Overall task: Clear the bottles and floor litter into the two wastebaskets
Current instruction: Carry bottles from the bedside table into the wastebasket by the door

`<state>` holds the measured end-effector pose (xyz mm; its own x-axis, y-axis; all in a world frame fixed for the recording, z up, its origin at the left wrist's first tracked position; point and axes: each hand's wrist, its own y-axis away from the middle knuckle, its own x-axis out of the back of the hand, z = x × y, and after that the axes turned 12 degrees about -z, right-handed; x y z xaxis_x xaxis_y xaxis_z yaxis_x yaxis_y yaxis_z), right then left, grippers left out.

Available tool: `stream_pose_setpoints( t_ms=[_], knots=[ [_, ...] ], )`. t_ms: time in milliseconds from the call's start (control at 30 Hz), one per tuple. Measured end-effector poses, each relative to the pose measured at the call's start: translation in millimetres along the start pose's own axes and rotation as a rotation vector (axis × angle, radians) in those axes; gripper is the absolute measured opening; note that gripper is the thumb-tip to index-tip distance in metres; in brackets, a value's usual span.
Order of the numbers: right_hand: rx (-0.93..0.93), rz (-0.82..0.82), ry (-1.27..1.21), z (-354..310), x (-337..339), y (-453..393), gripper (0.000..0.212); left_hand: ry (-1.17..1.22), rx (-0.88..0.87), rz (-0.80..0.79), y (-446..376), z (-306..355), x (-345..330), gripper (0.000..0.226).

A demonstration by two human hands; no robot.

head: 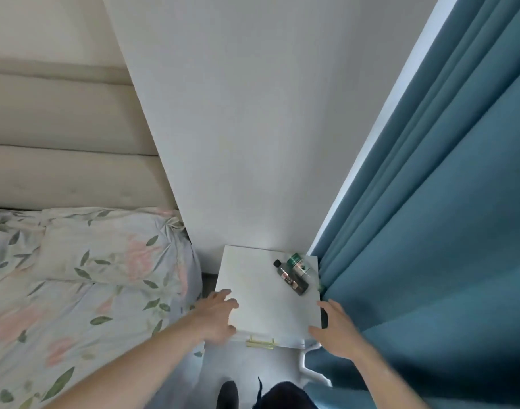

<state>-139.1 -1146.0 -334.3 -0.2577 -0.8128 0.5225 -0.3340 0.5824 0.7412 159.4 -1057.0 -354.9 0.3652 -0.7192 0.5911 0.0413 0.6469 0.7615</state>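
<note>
Bottles point(294, 274) on nightstand point(253, 278), beyond hands point(220, 315).

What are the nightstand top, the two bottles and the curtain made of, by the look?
Nightstand: probably painted or laminated board, matte white, flat and seamless. Dark bottle and green-label bottle: likely plastic, glossy with printed labels; glass can't be ruled out. Curtain: woven fabric, matte teal, hanging in soft folds.

A plain pale grey wall point(253, 113) is filling the centre of the frame. A beige padded headboard point(61, 137) is running along the upper left, with floral bedding point(75, 290) lying below it. Teal curtains point(444, 202) are hanging down the right side. A white bedside surface point(253, 284) is standing at lower centre, grey floor point(194, 370) showing beneath.
</note>
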Motion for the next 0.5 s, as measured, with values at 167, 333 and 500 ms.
stream_pose_setpoints(
  t_ms=[167,333,500],
  knots=[
    [-0.084,-0.096,-0.007,24,36,-91,0.072,-0.060,0.010,-0.077,-88,29,32,0.065],
    [-0.168,-0.196,0.048,56,51,-202,0.063,-0.060,0.039,-0.107,-176,44,35,0.070],
    [-0.189,-0.165,0.043,72,51,-291,0.068,-0.158,-0.004,-0.123,-278,58,27,0.065]
  ],
)
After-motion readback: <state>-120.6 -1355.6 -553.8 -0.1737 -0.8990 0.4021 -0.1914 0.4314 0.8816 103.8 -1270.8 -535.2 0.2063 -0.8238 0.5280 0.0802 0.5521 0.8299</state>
